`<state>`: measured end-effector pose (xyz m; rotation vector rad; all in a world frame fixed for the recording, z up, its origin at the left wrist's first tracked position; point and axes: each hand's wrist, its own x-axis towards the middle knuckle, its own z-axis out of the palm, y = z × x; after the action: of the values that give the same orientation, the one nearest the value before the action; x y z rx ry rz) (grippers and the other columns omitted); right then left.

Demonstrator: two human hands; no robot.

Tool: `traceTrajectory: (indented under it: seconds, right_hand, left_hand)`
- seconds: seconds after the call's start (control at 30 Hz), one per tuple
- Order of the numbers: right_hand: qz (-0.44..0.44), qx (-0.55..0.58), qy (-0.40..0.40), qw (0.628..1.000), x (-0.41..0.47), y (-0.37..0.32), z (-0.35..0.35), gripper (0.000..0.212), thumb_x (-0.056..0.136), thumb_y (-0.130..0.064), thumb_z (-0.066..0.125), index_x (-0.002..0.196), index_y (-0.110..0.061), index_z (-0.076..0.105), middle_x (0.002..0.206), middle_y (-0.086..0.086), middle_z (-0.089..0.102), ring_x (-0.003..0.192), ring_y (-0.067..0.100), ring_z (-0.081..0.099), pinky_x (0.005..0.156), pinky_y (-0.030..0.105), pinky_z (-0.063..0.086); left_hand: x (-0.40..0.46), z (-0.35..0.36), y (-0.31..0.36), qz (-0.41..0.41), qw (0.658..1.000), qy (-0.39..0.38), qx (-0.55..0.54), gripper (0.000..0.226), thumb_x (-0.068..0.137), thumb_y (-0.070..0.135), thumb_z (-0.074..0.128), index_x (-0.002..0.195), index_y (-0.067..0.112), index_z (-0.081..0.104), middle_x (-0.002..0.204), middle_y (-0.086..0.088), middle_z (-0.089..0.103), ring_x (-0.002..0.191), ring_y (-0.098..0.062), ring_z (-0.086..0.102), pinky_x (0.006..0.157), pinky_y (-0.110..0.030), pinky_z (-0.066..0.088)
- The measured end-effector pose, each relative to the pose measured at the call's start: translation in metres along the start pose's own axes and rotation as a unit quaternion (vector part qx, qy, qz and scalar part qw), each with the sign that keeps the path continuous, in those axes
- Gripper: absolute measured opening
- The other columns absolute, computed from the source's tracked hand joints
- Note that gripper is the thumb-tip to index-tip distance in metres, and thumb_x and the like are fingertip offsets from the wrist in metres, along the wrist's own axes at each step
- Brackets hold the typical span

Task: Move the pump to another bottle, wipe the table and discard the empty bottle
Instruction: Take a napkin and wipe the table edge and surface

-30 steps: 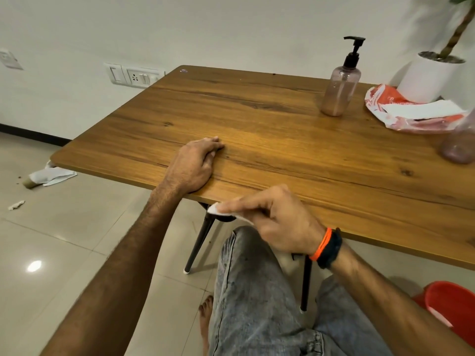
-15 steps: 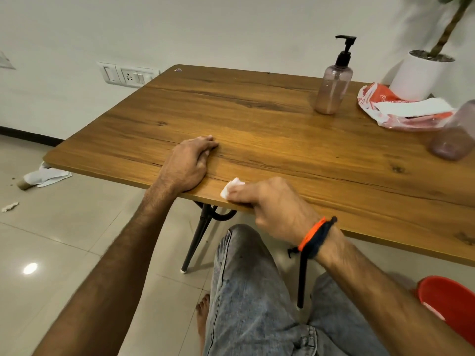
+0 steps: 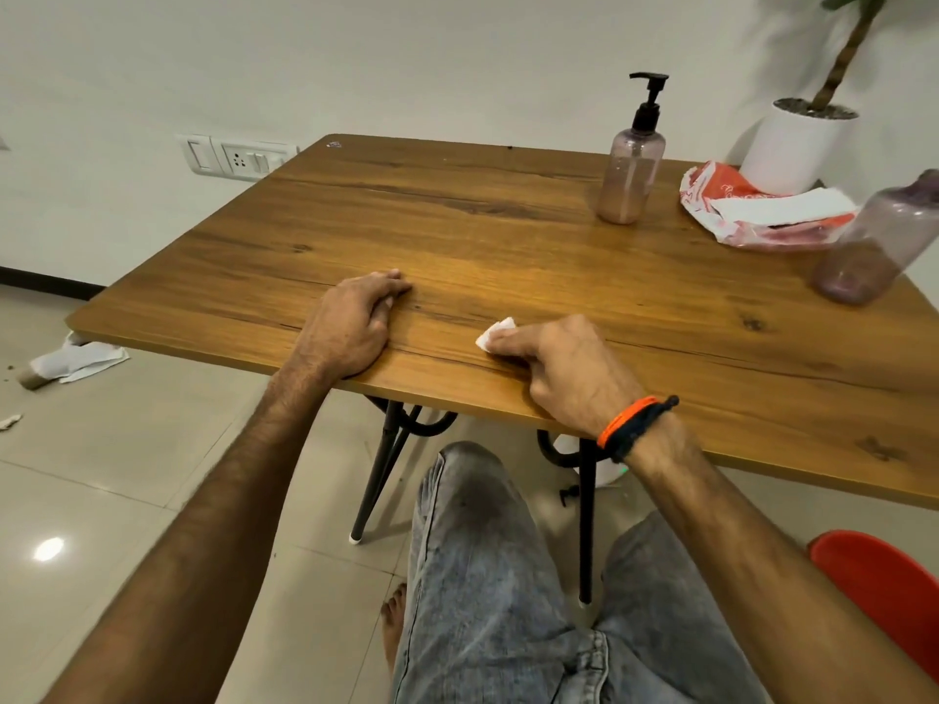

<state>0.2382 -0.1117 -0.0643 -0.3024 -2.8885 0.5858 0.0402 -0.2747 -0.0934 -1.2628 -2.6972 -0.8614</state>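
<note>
My right hand (image 3: 569, 368) presses a small white tissue (image 3: 495, 331) flat on the wooden table (image 3: 508, 236) near its front edge, fingers closed over it. To its left my left hand (image 3: 350, 327) rests on the table edge with fingers curled, holding nothing. A clear pinkish bottle with a black pump (image 3: 631, 160) stands upright at the back of the table. A second clear bottle without a pump (image 3: 874, 246) stands at the right edge, partly cut off and blurred.
A white and orange packet with tissues (image 3: 762, 210) lies at the back right beside a white plant pot (image 3: 797, 144). A red bin (image 3: 884, 591) sits on the floor at the lower right. Crumpled paper (image 3: 76, 360) lies on the floor left.
My right hand has come up from below the table's front edge onto the tabletop with the tissue and slid it forward. My left hand stays put.
</note>
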Motion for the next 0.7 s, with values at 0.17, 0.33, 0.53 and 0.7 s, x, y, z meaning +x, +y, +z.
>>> traceTrajectory:
  seconds: [0.17, 0.33, 0.53, 0.7]
  right_hand:
    - [-0.107, -0.02, -0.027, 0.994, -0.038, -0.029, 0.019, 0.056, 0.084, 0.007, 0.058, 0.13, -0.025, 0.06, 0.132, 0.0, 0.063, 0.123, 0.021, 0.058, 0.102, 0.039, 0.049]
    - [-0.084, 0.17, 0.06, 0.98, -0.042, -0.015, 0.002, 0.052, 0.082, 0.013, 0.051, 0.119, -0.02, 0.068, 0.125, -0.006, 0.066, 0.12, 0.002, 0.057, 0.102, 0.016, 0.045]
    - [0.044, 0.001, 0.043, 0.998, -0.017, 0.023, -0.013, 0.053, 0.088, 0.005, 0.054, 0.128, -0.027, 0.063, 0.135, -0.001, 0.061, 0.126, 0.019, 0.055, 0.111, 0.033, 0.041]
    - [-0.034, -0.037, 0.017, 0.999, -0.044, -0.004, 0.009, 0.06, 0.081, 0.007, 0.059, 0.13, -0.028, 0.06, 0.134, -0.002, 0.062, 0.124, 0.02, 0.057, 0.108, 0.037, 0.045]
  left_hand:
    - [0.0, 0.0, 0.0, 0.001, 1.0, 0.001, 0.002, 0.037, 0.1, 0.017, 0.044, 0.134, 0.021, 0.057, 0.148, 0.002, 0.048, 0.138, -0.019, 0.041, 0.115, -0.038, 0.028]
    - [0.0, 0.0, 0.001, 0.001, 1.0, -0.004, 0.003, 0.037, 0.1, 0.017, 0.043, 0.134, 0.022, 0.056, 0.148, 0.003, 0.048, 0.139, -0.019, 0.041, 0.116, -0.04, 0.028]
    - [-0.001, 0.0, 0.0, 0.003, 1.0, -0.007, 0.003, 0.038, 0.1, 0.017, 0.043, 0.135, 0.022, 0.056, 0.149, 0.003, 0.046, 0.14, -0.019, 0.04, 0.116, -0.039, 0.028]
    - [0.0, 0.001, -0.002, 0.001, 1.0, -0.008, 0.002, 0.038, 0.1, 0.018, 0.042, 0.136, 0.024, 0.055, 0.15, 0.004, 0.046, 0.14, -0.019, 0.039, 0.115, -0.04, 0.027]
